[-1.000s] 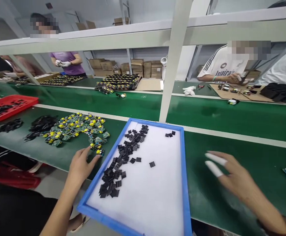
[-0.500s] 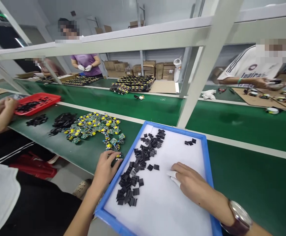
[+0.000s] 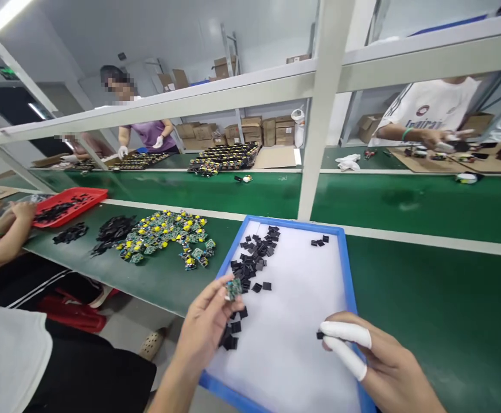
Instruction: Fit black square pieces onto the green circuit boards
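Note:
Between the thumb and fingers of my left hand (image 3: 209,318) is a small green circuit board (image 3: 233,288), raised over the left side of the blue-rimmed tray (image 3: 348,287). My right hand (image 3: 375,350), with white covers on two fingers, pinches a small black square piece (image 3: 320,335) above the tray's right part. Many black pieces (image 3: 254,255) lie scattered along the tray's left side on its white lining. A few more black pieces (image 3: 319,241) sit apart near its far right corner. My left hand partly covers the near pieces.
Left of the tray lie a heap of circuit boards with yellow parts (image 3: 164,229), a black pile (image 3: 115,229) and a red tray (image 3: 99,198). A white frame post (image 3: 313,143) stands behind my tray. Co-workers' hands are at the far left and across the bench.
My left hand has lifted a circuit board from the bench beside the tray and brought it over the tray. My right hand has moved nearer to me, now showing a black piece in its fingertips.

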Demonstrator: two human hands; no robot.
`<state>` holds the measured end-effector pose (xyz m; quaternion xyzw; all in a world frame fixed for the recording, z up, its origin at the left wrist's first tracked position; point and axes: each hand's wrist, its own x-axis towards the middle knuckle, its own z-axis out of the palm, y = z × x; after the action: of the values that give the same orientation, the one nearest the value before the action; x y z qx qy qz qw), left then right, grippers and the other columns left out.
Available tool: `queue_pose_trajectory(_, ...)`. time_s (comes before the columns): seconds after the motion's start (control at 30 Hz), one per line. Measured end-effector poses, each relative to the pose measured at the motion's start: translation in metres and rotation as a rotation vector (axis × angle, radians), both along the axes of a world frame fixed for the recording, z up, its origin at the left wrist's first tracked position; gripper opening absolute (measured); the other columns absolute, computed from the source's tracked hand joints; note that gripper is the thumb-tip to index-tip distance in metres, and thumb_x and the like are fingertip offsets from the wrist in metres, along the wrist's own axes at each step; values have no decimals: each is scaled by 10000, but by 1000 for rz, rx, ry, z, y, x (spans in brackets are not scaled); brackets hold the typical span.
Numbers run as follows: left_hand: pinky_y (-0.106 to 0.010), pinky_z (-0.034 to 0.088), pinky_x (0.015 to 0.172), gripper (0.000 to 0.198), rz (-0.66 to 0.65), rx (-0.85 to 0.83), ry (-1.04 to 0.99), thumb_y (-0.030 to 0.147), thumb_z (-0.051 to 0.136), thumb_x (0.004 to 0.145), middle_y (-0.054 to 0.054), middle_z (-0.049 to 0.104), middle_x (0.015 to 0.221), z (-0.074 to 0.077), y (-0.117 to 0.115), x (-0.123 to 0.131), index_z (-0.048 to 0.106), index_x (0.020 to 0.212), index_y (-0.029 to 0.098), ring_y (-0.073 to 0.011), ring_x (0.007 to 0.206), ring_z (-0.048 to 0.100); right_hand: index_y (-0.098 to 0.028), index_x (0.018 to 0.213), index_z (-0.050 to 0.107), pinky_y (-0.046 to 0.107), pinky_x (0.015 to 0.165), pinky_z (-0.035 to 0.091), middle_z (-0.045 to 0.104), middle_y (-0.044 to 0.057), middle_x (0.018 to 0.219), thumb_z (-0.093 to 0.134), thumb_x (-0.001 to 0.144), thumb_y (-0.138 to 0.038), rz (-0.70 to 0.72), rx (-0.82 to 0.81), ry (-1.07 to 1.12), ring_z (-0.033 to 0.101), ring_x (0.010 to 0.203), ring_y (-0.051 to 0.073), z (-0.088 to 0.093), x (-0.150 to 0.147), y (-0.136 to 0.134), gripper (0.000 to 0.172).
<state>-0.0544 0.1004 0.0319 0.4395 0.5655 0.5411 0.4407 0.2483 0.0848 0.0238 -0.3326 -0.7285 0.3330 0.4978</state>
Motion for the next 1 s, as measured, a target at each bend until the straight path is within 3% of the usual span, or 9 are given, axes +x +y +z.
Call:
queue_pose_trajectory(0.1,-244,580,688,408,-173,-185,-505,382,804,839,-95,714,956,5,-23,50,753,1171,151,-149,765,666,-280,1198,705,272,687,577,733,46,946,611,925,-12,-7,10,100,722,803,190,2,-7,-11,394)
queue_pose_trajectory(0.23,-196,500,534,357,-364,-272,-706,365,804,844,-91,707,893,-1,-42,89,778,1119,138,-90,601,566,-274,1171,723,290,714,569,713,39,914,662,911,-23,-48,-35,203,705,799,180,4,-8,-21,366)
queue_pose_trajectory(0.4,-257,571,737,326,-413,-321,-676,351,784,861,-129,710,921,-7,-50,107,800,1063,95,-184,825,664,-285,1124,749,319,763,581,730,44,965,656,916,-41,-41,-116,293,716,861,197,5,-3,-30,334)
queue_pose_trajectory(0.53,-251,571,603,270,-384,-297,-629,300,809,831,-92,686,1033,-8,-55,112,786,1077,190,-144,727,630,-278,1105,745,288,760,586,755,23,933,677,903,-53,-71,-153,294,726,830,181,0,-3,-34,311)
queue_pose_trajectory(0.63,-243,551,552,221,-353,-284,-581,365,780,859,-60,665,906,-11,-58,112,787,1017,212,-129,656,605,-272,1067,749,252,734,577,747,3,896,702,886,-63,-146,-161,277,716,789,157,-6,-5,-36,281)
queue_pose_trajectory(0.7,-235,544,571,327,-374,-265,-547,390,843,791,-60,658,896,-14,-60,112,792,1056,206,-127,660,613,-264,1049,754,253,738,577,746,4,891,696,889,-70,-150,-174,270,715,789,156,-9,-5,-38,259)
queue_pose_trajectory(0.8,-210,520,544,498,-427,-211,-478,296,937,663,-81,663,1061,-16,-62,112,781,1130,215,-101,644,604,-244,1024,756,267,725,582,741,15,883,689,886,-76,-145,-211,267,706,782,165,-11,-4,-40,228)
queue_pose_trajectory(0.93,-241,536,556,377,-438,-215,-508,359,811,830,-25,648,757,-13,-62,112,753,1188,254,-127,582,620,-240,1024,749,291,700,577,724,36,899,673,899,-79,-138,-241,338,692,784,180,-10,-3,-43,217)
queue_pose_trajectory(1.0,-283,575,673,337,-424,-201,-504,379,796,842,-65,681,860,-11,-62,112,776,1142,226,-171,717,673,-254,1035,750,304,717,576,717,38,913,666,908,-74,-113,-243,375,696,811,187,-10,-3,-45,236)
